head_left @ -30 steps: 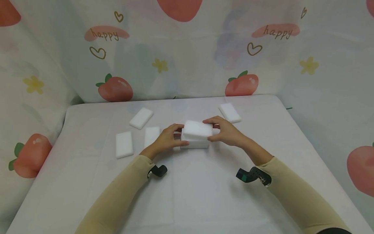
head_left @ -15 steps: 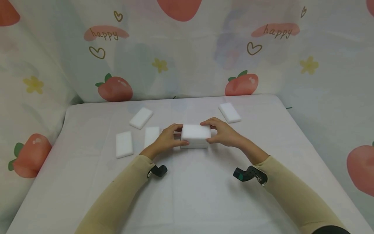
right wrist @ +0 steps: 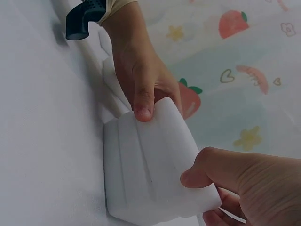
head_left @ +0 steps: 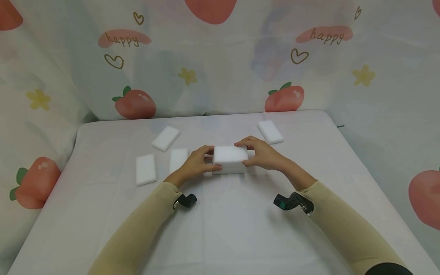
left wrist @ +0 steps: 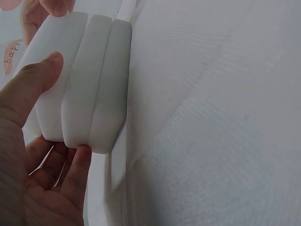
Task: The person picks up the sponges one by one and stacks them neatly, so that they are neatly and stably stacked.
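Observation:
In the middle of the table, several white sponge blocks (head_left: 230,156) lie stacked flat on one another. My left hand (head_left: 195,163) holds the left end of the stack, its thumb at the near side and its fingers behind. The left wrist view shows that thumb (left wrist: 44,73) pressed on an upper sponge block (left wrist: 59,40), the fingers against the stack's end. At the right end, my right hand (head_left: 264,153) pinches the top sponge block between thumb and fingers. From the right wrist, the layered stack (right wrist: 146,165) shows seams between blocks and stands on the cloth.
Three more white sponge blocks lie left of the stack: one nearest the left (head_left: 146,170), one partly behind my left hand (head_left: 178,159), one farther back (head_left: 166,138). Another sponge block (head_left: 270,132) lies at the back right. A patterned curtain (head_left: 213,68) hangs behind the table (head_left: 233,229).
The top sponge block, tilted a second ago, now lies level and lined up on the stack. My right hand has come slightly down and left with it; my left hand has stayed put.

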A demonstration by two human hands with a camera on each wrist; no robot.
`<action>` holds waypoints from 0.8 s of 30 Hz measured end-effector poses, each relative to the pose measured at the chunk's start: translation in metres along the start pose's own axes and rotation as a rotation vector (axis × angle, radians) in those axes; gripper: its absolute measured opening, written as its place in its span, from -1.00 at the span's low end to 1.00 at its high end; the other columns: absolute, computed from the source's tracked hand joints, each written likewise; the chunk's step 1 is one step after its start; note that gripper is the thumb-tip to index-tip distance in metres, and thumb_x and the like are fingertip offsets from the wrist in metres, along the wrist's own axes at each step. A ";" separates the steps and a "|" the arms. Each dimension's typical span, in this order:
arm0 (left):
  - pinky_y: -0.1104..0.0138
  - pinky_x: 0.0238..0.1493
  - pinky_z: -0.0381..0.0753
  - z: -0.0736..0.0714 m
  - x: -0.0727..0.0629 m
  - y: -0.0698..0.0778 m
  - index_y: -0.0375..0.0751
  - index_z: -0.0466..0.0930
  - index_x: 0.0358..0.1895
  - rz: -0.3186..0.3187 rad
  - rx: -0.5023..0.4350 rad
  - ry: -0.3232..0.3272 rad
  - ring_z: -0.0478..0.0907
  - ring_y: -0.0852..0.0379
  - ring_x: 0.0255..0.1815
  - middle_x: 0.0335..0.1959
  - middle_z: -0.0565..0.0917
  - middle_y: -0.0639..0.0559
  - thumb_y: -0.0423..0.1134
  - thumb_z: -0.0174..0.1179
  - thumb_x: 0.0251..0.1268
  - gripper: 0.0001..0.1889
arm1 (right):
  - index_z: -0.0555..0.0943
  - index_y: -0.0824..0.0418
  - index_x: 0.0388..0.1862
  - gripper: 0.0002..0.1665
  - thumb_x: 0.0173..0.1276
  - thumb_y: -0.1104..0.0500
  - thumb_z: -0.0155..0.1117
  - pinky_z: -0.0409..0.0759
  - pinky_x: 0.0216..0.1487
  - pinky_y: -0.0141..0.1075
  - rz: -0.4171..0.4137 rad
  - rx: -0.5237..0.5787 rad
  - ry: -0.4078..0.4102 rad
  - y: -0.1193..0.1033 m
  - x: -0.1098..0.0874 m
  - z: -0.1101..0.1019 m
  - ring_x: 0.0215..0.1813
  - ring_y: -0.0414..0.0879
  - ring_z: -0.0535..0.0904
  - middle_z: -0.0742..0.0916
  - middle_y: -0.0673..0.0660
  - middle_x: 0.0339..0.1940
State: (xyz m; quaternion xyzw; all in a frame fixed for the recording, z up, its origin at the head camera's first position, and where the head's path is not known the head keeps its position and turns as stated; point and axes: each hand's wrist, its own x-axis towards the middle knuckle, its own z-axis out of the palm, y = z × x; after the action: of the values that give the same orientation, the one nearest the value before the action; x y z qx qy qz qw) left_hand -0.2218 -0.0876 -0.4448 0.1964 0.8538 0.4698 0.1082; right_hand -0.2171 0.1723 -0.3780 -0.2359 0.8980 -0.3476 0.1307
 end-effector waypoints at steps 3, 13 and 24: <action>0.32 0.26 0.51 0.000 0.000 0.000 -0.27 0.37 0.34 -0.004 -0.006 -0.001 0.48 0.01 0.28 0.28 0.48 -0.05 -0.09 0.51 0.04 -0.21 | 0.49 0.26 0.34 -0.29 0.17 0.33 0.42 0.43 0.33 0.13 0.001 -0.003 -0.002 0.000 0.000 0.000 0.34 0.28 0.42 0.49 0.26 0.32; 0.27 0.28 0.50 -0.001 -0.001 0.004 -0.17 0.37 0.36 0.019 0.044 0.008 0.46 0.01 0.29 0.28 0.44 -0.01 -0.06 0.51 0.03 -0.20 | 0.46 0.26 0.36 -0.28 0.18 0.32 0.42 0.41 0.35 0.11 0.015 0.024 -0.007 0.006 0.000 0.003 0.35 0.28 0.41 0.48 0.26 0.32; 0.24 0.29 0.50 -0.008 -0.003 0.018 -0.20 0.46 0.31 0.152 0.063 0.066 0.48 0.03 0.22 0.23 0.47 -0.02 -0.08 0.51 0.04 -0.27 | 0.47 0.26 0.36 -0.28 0.17 0.33 0.42 0.40 0.36 0.11 0.020 0.028 0.002 0.004 -0.001 0.003 0.35 0.26 0.42 0.49 0.25 0.32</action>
State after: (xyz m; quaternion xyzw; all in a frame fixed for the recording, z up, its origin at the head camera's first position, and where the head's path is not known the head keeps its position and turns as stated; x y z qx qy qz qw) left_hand -0.2183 -0.0861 -0.4248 0.2483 0.8540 0.4556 0.0380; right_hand -0.2157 0.1735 -0.3828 -0.2247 0.8955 -0.3591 0.1368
